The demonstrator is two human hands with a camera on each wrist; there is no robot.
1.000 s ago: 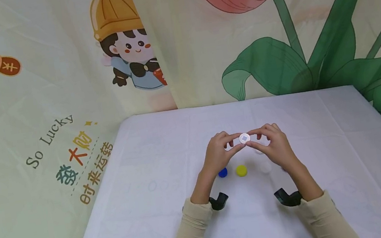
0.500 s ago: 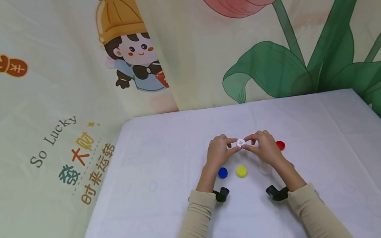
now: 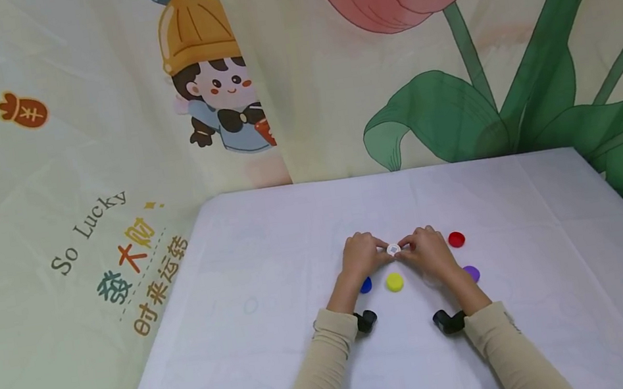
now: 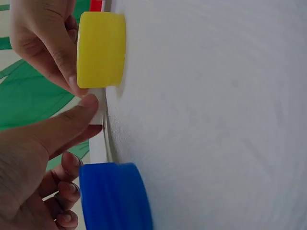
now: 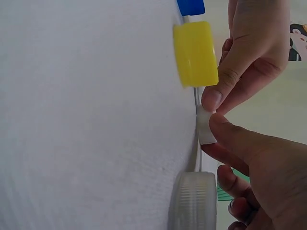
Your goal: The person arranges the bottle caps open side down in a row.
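In the head view a small round white bottle cap [image 3: 393, 249] sits between my two hands, at the far side of a row of caps. My left hand [image 3: 362, 255] pinches its left edge with thumb and forefinger. From the other side, the thumb and forefinger of my right hand [image 3: 428, 252] grip the right edge. The right wrist view has the white cap [image 5: 205, 125] right at the tabletop, behind a yellow cap [image 5: 196, 53]. A blue cap [image 4: 114, 196] lies just in front of my left hand. A translucent ridged cap [image 5: 195, 203] lies under my right wrist.
A red cap [image 3: 457, 239] rests to the right of my right hand, with a purple cap [image 3: 472, 273] nearer, beside the wrist. White cloth covers the table [image 3: 275, 359]. Behind it hangs a printed curtain [image 3: 312, 114]. Black wrist cameras [image 3: 450, 322] jut inward from both forearms.
Both hands have come down and nearer, lowering the white cap toward the table while keeping hold of it. The right arm moved left, uncovering the red and purple caps.
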